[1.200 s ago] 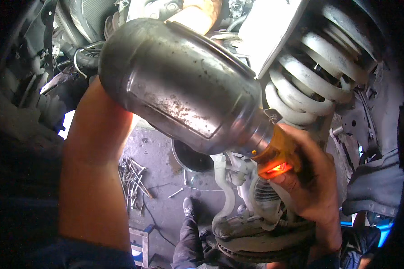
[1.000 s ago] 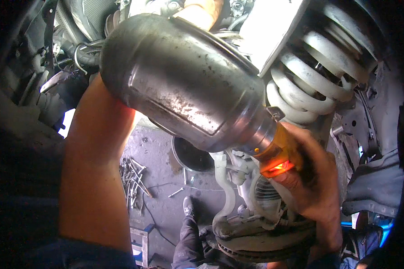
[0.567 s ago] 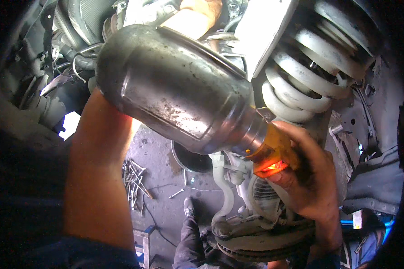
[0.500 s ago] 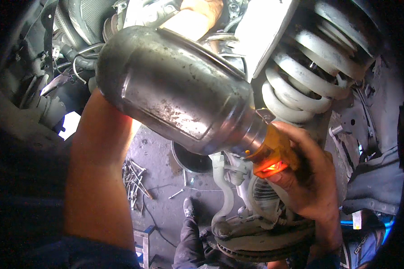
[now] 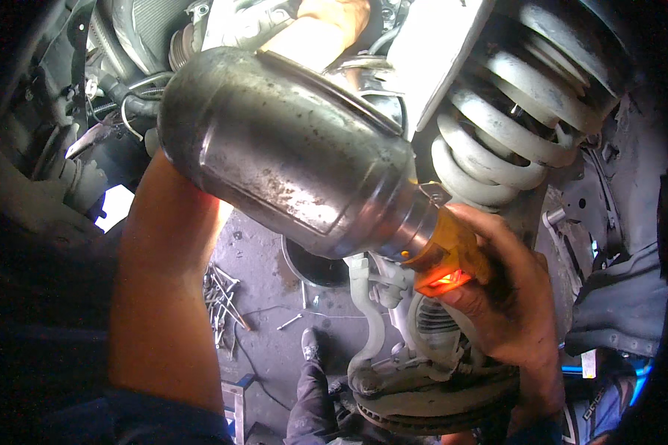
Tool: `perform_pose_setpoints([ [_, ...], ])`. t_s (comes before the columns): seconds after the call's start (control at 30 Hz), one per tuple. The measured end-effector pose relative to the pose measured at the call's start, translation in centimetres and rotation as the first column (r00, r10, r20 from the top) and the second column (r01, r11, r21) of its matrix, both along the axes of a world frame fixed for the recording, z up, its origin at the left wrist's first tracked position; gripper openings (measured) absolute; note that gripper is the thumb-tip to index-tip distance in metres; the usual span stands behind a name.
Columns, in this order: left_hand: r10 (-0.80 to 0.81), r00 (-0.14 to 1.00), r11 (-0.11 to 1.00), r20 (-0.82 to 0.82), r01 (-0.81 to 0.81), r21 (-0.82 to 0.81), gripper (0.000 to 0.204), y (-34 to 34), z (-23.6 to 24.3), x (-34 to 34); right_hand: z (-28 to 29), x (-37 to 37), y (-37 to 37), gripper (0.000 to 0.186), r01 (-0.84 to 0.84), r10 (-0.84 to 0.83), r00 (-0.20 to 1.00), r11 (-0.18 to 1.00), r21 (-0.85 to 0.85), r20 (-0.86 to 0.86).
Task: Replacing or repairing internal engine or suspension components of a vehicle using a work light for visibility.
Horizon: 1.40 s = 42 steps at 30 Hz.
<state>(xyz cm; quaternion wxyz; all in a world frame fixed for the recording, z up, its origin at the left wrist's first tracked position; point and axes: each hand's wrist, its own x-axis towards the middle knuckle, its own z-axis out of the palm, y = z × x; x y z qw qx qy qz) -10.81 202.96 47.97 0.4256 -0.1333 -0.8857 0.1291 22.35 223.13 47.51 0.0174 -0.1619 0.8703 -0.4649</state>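
A large steel canister (image 5: 282,148), stained and shaped like an exhaust component, lies diagonally across the middle. My right hand (image 5: 512,289) grips an orange piece (image 5: 453,245) at its narrow lower-right end, where a red-orange glow shows through. My left forearm rises from the lower left and passes behind the canister. What appears to be my left hand (image 5: 338,22) is in bright light at the top, above the canister among metal parts; its fingers are too washed out to read.
A white coil spring (image 5: 512,133) fills the upper right. Below are a brake disc (image 5: 430,404), a suspension bar (image 5: 364,311), a black round container (image 5: 312,271), loose tools (image 5: 223,297) on the floor (image 5: 263,341), and a shoe (image 5: 309,345). Hoses (image 5: 119,93) line the upper left.
The canister, with my right hand on its orange end, has shifted slightly left and down in the picture. The coil spring and surroundings have shifted slightly left too.
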Motion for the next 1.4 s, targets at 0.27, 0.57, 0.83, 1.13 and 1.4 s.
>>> perform_pose_setpoints([
  [0.27,0.001,0.997,0.998,0.072,-0.005,0.065,0.032,0.6,-0.4,0.5,0.2,0.0,-0.3,0.077,0.053,-0.053,0.998,0.999,-0.002,0.034],
  [0.57,-0.045,0.973,0.983,0.225,0.003,0.184,0.033,0.6,0.4,2.4,0.0,-0.1,0.1,0.074,0.027,-0.028,0.999,0.999,0.046,0.02],
  [0.83,-0.05,0.957,0.988,0.287,0.007,0.151,0.035,0.1,-0.3,1.3,0.5,0.1,0.1,0.069,-0.019,0.018,1.0,0.995,0.098,0.017],
  [1.13,-0.083,0.965,0.896,0.25,-0.037,0.442,0.033,1.6,-0.2,0.8,0.2,-0.1,0.3,0.071,-0.011,0.01,1.0,0.99,0.14,0.011],
  [1.4,-0.126,0.959,0.927,0.253,0.023,0.373,0.032,-0.8,0.9,2.0,0.5,0.0,-0.3,0.071,0.005,0.0,0.999,0.993,0.115,-0.041],
])
